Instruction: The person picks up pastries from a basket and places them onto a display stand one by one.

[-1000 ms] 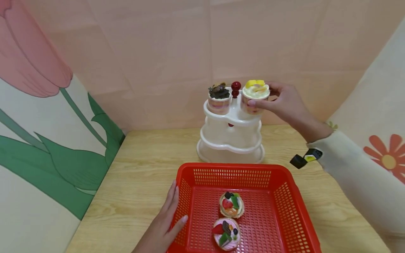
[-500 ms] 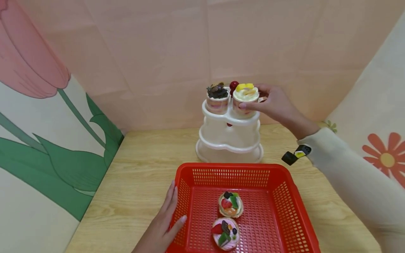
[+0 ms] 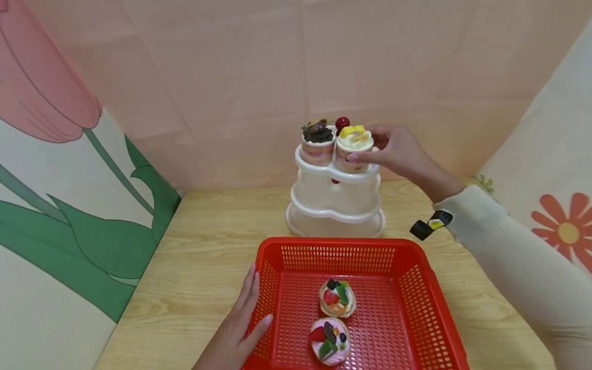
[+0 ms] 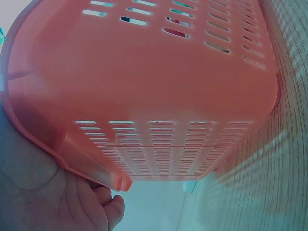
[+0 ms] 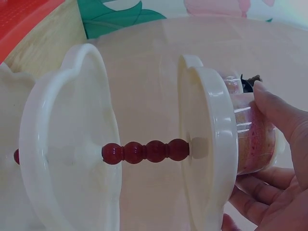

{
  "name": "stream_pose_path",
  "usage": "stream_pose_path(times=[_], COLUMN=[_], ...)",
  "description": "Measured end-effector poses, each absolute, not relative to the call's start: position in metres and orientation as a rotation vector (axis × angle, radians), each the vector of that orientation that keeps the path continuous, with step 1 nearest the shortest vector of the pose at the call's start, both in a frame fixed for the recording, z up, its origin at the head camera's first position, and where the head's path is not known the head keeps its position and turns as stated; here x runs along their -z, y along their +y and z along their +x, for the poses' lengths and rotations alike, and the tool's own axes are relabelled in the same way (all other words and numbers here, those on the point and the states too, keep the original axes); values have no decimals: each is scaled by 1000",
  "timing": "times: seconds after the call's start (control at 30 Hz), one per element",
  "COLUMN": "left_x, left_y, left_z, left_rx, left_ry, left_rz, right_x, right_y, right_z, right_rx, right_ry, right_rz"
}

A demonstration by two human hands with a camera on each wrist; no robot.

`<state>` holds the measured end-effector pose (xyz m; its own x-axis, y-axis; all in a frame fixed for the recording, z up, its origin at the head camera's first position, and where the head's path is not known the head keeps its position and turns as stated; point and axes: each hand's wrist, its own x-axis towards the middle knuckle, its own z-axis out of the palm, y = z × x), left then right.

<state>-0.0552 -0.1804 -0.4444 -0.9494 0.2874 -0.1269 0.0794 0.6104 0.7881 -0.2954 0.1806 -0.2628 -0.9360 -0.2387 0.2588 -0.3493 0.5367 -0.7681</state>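
Observation:
My right hand (image 3: 395,149) holds a clear dessert cup (image 3: 353,156) with white cream and yellow fruit on top, thumb on the near side. The cup is on the top tier of a white three-tier stand (image 3: 337,213), beside a second cup (image 3: 318,154) with dark chocolate topping. In the right wrist view, the fingers (image 5: 262,190) and thumb wrap the cup just past the top tier (image 5: 224,130). My left hand (image 3: 236,324) rests along the left rim of a red perforated basket (image 3: 347,246), fingers nearly straight outside, thumb over the rim.
Two fruit-topped tarts lie in the basket: one cream (image 3: 337,299), one pink (image 3: 330,341). The stand's post has red beads (image 5: 144,151). Basket and stand share a wood-grain table (image 3: 208,231). A pink backdrop (image 3: 231,103) rises close behind the stand.
My right hand has shifted the yellow-fruit cup leftward and slightly down on the top tier, closer to the chocolate cup. The left hand and the basket have stayed in place.

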Motion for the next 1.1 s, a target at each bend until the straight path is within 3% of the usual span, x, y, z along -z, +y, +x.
stream_pose_path(times=[1.1], left_x=[442], left_y=[-184], left_z=[-55], left_rx=[-1312], left_ry=[2506], left_rz=[238], right_x=[271], right_y=[191], right_z=[-285], right_rx=[-1377], right_ry=[-2613], right_rz=[626])
